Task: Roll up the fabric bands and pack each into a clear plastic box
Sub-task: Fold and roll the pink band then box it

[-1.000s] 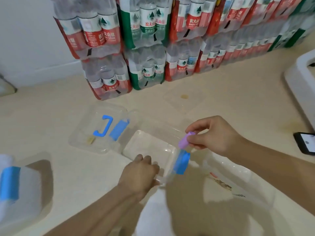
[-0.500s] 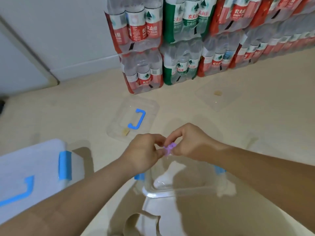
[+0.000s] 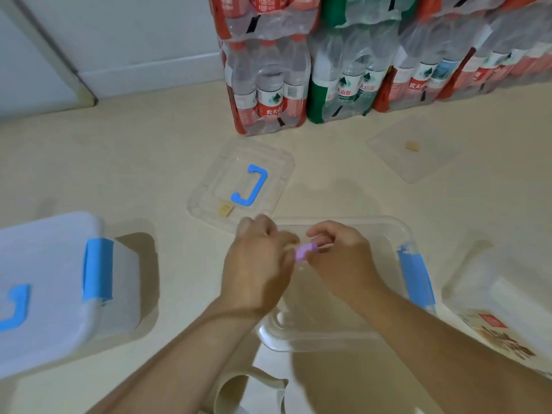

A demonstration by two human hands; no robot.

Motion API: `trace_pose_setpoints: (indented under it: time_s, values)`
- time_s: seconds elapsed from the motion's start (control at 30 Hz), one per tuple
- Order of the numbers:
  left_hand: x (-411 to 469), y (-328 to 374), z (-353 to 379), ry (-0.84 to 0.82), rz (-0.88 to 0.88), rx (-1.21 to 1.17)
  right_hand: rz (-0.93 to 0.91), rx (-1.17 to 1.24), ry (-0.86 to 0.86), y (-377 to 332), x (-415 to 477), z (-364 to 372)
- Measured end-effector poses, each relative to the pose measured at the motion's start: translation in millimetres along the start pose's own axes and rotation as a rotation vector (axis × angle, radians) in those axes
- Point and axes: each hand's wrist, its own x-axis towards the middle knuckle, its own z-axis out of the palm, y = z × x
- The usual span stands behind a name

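A small purple rolled fabric band point(image 3: 304, 252) is pinched between my left hand point(image 3: 260, 264) and my right hand point(image 3: 340, 258), both curled around it. They hold it just above an open clear plastic box point(image 3: 388, 330) with a blue latch point(image 3: 415, 276) on its right side. The box's clear lid point(image 3: 268, 162) with a blue handle lies flat on the floor just beyond it. A beige band point(image 3: 239, 392) loops on the floor near the bottom edge.
A closed white-lidded box point(image 3: 53, 282) with blue latch and handle stands at the left. Another clear lid point(image 3: 418, 150) lies far right. Shrink-wrapped packs of water bottles point(image 3: 268, 70) line the back. A clear container with a printed label point(image 3: 501, 318) sits at the right.
My left hand left the box rim and joined my right hand on the purple band. The view swung left, so the closed box now shows at the left.
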Motion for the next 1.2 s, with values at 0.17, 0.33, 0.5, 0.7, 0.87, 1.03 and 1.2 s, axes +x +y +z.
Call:
trace_pose_setpoints:
  time_s: [0.17,0.33,0.5,0.7,0.87,1.03,1.2]
  values:
    - [1.4,-25.8,-4.4,-0.072,-0.483,-0.5,-0.225,-0.239,0.066,10.1,4.2,24.8]
    - [-5.1,-31.4,1.6,-0.092,-0.538,-0.657,-0.294,-0.646,-0.158,10.9,9.4,36.6]
    - [-5.8,-35.3,4.7,-0.078,-0.537,-0.717,-0.417,-0.757,-0.244,21.8,7.3,47.9]
    - [-5.9,-37.6,7.2,-0.059,-0.531,-0.75,-0.298,-0.557,-0.123,26.3,11.0,56.7]
    - [-5.9,-37.3,7.6,-0.056,-0.529,-0.766,-0.224,-0.409,-0.096,32.8,13.1,62.3]
    - [-7.2,-36.0,5.5,-0.054,-0.556,-0.825,-0.213,-0.303,-0.113,31.1,9.5,64.0]
    - [-6.7,-37.0,5.3,-0.059,-0.575,-0.84,-0.234,-0.327,-0.178,21.6,9.5,46.3]
